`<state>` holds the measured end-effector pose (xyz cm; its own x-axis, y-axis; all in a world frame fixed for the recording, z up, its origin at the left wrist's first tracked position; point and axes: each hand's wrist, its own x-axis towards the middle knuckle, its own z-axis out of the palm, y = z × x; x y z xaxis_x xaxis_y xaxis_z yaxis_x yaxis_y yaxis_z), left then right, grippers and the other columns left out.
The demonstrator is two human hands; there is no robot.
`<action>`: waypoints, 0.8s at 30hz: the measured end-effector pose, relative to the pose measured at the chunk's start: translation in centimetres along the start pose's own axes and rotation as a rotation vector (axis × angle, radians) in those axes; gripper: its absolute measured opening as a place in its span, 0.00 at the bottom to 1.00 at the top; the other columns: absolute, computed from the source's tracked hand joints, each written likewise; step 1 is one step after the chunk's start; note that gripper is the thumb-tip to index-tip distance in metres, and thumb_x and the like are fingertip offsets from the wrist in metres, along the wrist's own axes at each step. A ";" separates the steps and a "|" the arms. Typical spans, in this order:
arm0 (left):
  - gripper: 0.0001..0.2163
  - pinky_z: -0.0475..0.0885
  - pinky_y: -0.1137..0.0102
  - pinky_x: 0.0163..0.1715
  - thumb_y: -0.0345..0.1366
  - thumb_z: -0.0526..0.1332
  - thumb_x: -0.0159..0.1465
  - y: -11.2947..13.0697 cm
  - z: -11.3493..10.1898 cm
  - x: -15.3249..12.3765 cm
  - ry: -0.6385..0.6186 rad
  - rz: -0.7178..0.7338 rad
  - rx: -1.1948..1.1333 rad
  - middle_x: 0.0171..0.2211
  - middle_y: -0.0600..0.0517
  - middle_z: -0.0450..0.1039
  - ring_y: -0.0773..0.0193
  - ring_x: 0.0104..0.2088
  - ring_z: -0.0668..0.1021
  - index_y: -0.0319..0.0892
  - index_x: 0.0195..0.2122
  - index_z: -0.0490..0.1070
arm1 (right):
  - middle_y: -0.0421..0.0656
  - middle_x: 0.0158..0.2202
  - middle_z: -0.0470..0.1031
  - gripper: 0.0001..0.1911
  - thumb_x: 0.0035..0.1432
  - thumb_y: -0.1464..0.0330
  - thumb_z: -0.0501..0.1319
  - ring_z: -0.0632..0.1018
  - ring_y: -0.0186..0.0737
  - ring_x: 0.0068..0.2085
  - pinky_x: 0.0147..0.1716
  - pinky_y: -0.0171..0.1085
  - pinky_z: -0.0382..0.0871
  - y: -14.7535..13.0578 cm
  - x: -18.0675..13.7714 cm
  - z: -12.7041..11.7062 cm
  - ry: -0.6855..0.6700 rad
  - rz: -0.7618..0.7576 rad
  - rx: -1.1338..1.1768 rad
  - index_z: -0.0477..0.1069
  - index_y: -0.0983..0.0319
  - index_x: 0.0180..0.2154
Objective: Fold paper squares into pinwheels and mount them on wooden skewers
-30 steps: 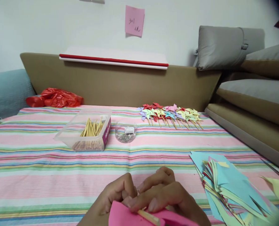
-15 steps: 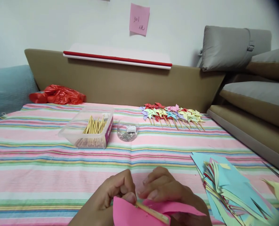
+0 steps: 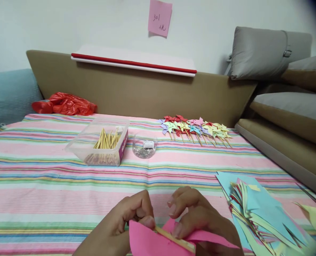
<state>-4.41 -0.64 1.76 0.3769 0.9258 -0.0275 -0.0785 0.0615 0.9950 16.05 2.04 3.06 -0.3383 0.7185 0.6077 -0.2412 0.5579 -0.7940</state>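
Note:
My left hand [image 3: 120, 222] is closed at the lower middle, its thumb and bent forefinger pinching a sheet of bright pink paper [image 3: 149, 243] and the end of a thin wooden stick [image 3: 165, 234]. The stick lies slantwise over the paper, its free end toward the lower right. From the other side my right hand [image 3: 203, 213] grips the paper, one fingertip against it beside the stick. Its upper fingers are bent and lifted off. Part of the paper curls up as a narrow flap below the right fingers. The undersides of both hands are hidden.
A clear plastic box [image 3: 78, 147] holds several wooden sticks. Beside it stands a round clear container [image 3: 144, 151] with small metal pieces. Finished paper pinwheels [image 3: 195, 128] lie farther back. Coloured paper sheets [image 3: 264, 213] and scissors [image 3: 311, 195] are at right, a red plastic bag [image 3: 67, 104] at back left.
My right hand's fingers have spread and lifted slightly, with one fingertip now pressing the paper near the stick. The left hand keeps its pinch. The whole view has shifted slightly.

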 end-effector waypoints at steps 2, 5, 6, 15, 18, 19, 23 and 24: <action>0.11 0.55 0.73 0.27 0.37 0.63 0.65 -0.1 0.0 0.0 -0.005 0.002 0.012 0.26 0.59 0.59 0.68 0.26 0.58 0.44 0.30 0.60 | 0.43 0.38 0.79 0.05 0.60 0.59 0.67 0.81 0.43 0.36 0.34 0.38 0.77 0.0 0.0 0.0 -0.007 0.015 -0.005 0.79 0.50 0.38; 0.09 0.55 0.73 0.27 0.35 0.62 0.65 -0.2 -0.1 -0.1 -0.008 -0.002 0.015 0.27 0.58 0.61 0.68 0.26 0.58 0.44 0.31 0.61 | 0.43 0.38 0.78 0.05 0.60 0.60 0.66 0.81 0.44 0.37 0.36 0.40 0.78 0.1 -0.1 -0.1 -0.007 0.030 -0.011 0.79 0.50 0.40; 0.08 0.55 0.73 0.27 0.35 0.61 0.65 -0.3 -0.2 -0.1 -0.002 -0.006 0.022 0.27 0.58 0.61 0.68 0.27 0.59 0.44 0.31 0.61 | 0.44 0.39 0.78 0.06 0.61 0.59 0.66 0.81 0.44 0.38 0.37 0.40 0.78 0.2 -0.1 -0.1 -0.007 0.033 -0.012 0.78 0.49 0.40; 0.12 0.55 0.72 0.27 0.39 0.62 0.66 -0.1 0.0 0.1 -0.012 -0.002 0.033 0.26 0.58 0.59 0.68 0.27 0.58 0.44 0.30 0.59 | 0.44 0.39 0.77 0.06 0.60 0.57 0.66 0.80 0.46 0.37 0.38 0.43 0.77 0.4 -0.4 -0.6 -0.020 0.082 -0.037 0.80 0.48 0.38; 0.13 0.54 0.72 0.26 0.41 0.62 0.66 -0.1 -0.1 0.1 -0.015 -0.008 0.038 0.26 0.59 0.58 0.68 0.26 0.57 0.44 0.30 0.59 | 0.44 0.39 0.76 0.06 0.60 0.57 0.66 0.80 0.46 0.38 0.38 0.43 0.77 0.4 -0.4 -0.6 -0.025 0.086 -0.042 0.80 0.48 0.38; 0.13 0.54 0.72 0.26 0.42 0.62 0.66 -0.2 -0.1 0.1 -0.014 -0.007 0.045 0.26 0.59 0.58 0.68 0.26 0.57 0.44 0.30 0.59 | 0.44 0.39 0.76 0.05 0.60 0.57 0.66 0.80 0.46 0.38 0.38 0.43 0.77 0.5 -0.5 -0.7 -0.027 0.086 -0.043 0.79 0.48 0.38; 0.14 0.54 0.72 0.26 0.44 0.61 0.67 -0.3 -0.2 0.0 -0.009 -0.012 0.095 0.26 0.58 0.58 0.67 0.27 0.58 0.44 0.29 0.59 | 0.43 0.40 0.74 0.05 0.61 0.59 0.66 0.79 0.43 0.41 0.40 0.40 0.75 0.6 -0.7 -0.9 -0.042 0.085 -0.050 0.79 0.50 0.38; 0.14 0.54 0.72 0.26 0.44 0.61 0.66 -0.3 -0.3 0.0 -0.004 -0.018 0.103 0.26 0.58 0.58 0.67 0.27 0.58 0.44 0.29 0.59 | 0.43 0.40 0.74 0.05 0.62 0.60 0.65 0.78 0.42 0.42 0.42 0.39 0.74 0.6 -0.8 -1.0 -0.048 0.082 -0.055 0.79 0.50 0.38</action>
<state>-4.64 -0.57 1.40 0.3812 0.9234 -0.0450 0.0231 0.0391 0.9990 17.09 2.25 2.11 -0.3982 0.7426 0.5385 -0.1608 0.5214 -0.8380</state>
